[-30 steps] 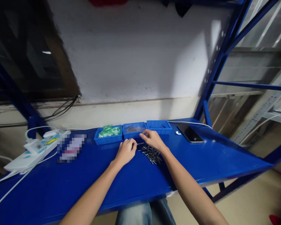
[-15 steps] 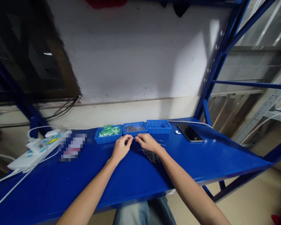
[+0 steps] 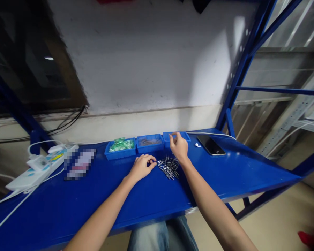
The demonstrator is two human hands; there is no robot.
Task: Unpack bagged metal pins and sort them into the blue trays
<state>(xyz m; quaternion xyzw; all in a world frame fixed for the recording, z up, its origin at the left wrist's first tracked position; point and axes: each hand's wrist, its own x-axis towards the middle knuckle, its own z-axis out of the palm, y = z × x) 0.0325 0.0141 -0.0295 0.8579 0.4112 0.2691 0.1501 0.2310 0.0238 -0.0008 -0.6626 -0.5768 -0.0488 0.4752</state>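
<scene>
A pile of thin metal pins [image 3: 169,168] lies on the blue table between my hands. At the pile's left edge is my left hand [image 3: 142,167], its thumb and forefinger closed on the end of a pin. My right hand [image 3: 179,148] is raised over the front of the right blue bin [image 3: 184,139], fingers curled together; whatever is in them is too small to make out. Beside that bin stands the middle blue bin [image 3: 149,148] with brownish small items in a clear bag. Green-and-clear small packets [image 3: 121,144] fill the left blue bin [image 3: 120,154].
A black phone [image 3: 211,145] and a white earbud [image 3: 197,145] lie right of the bins. On the left are a white power strip [image 3: 43,169] with plugs and cables, and a blurred-out flat item [image 3: 81,164]. Blue rack posts [image 3: 238,80] frame the table.
My hands have parted from holding a thin pin between them. The left has moved down to the pile, and the right has gone up and right to the right bin.
</scene>
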